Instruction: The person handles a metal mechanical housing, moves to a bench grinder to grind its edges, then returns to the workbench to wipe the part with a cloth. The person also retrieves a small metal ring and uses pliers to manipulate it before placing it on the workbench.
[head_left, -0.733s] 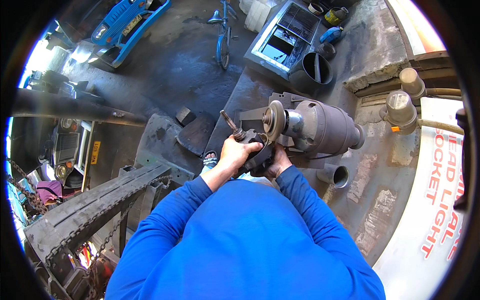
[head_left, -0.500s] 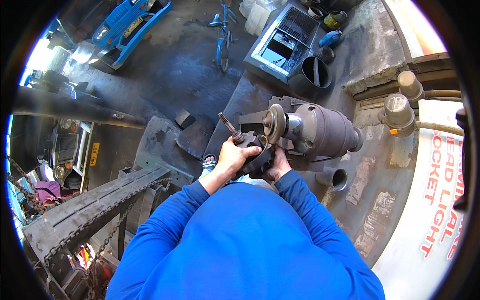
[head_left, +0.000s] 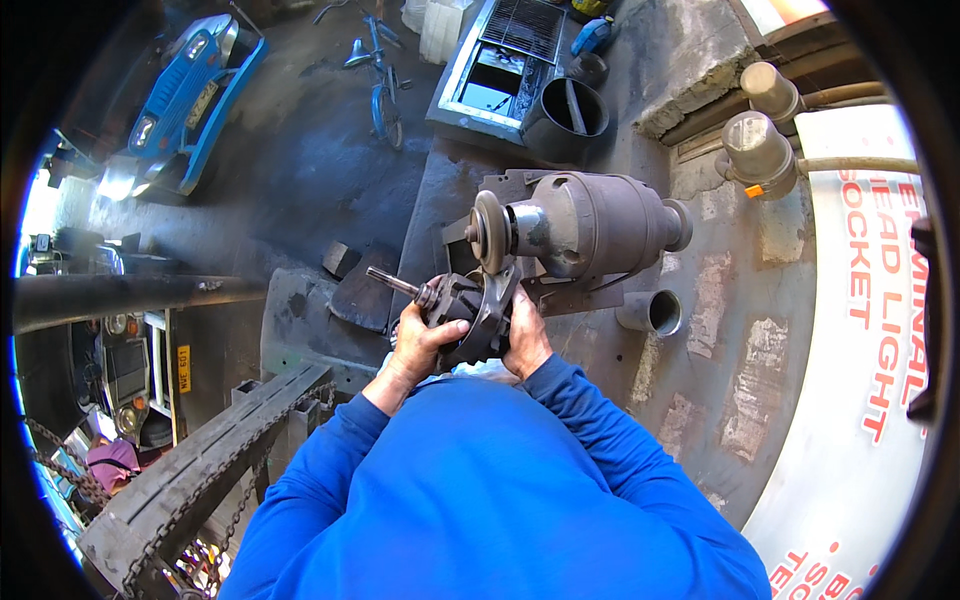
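Observation:
Between both my hands is a dark, greasy metal housing with a splined shaft (head_left: 462, 318), its shaft sticking out toward the upper left. My left hand (head_left: 418, 345) wraps round the shaft side, thumb across the top. On the opposite side my right hand (head_left: 527, 338) grips the housing's curved rim, the fingers partly hidden beneath. Just beyond that rim stands the grinding wheel (head_left: 490, 232) of a bench grinder, whose rusty brown motor (head_left: 610, 225) lies to the right. Rim and wheel come very close; whether they touch I cannot tell.
A dark bucket (head_left: 566, 118) and a metal-framed box with a grille (head_left: 495, 75) stand beyond the grinder. An open metal cylinder (head_left: 652, 312) sits at right. On the left are a steel beam with chains (head_left: 200, 465) and a horizontal pipe (head_left: 140, 297). A blue bicycle (head_left: 380, 90) stands farther off.
The housing has turned so its shaft points more to the left. My right hand has come round from behind to the housing's right side. The whole view has shifted.

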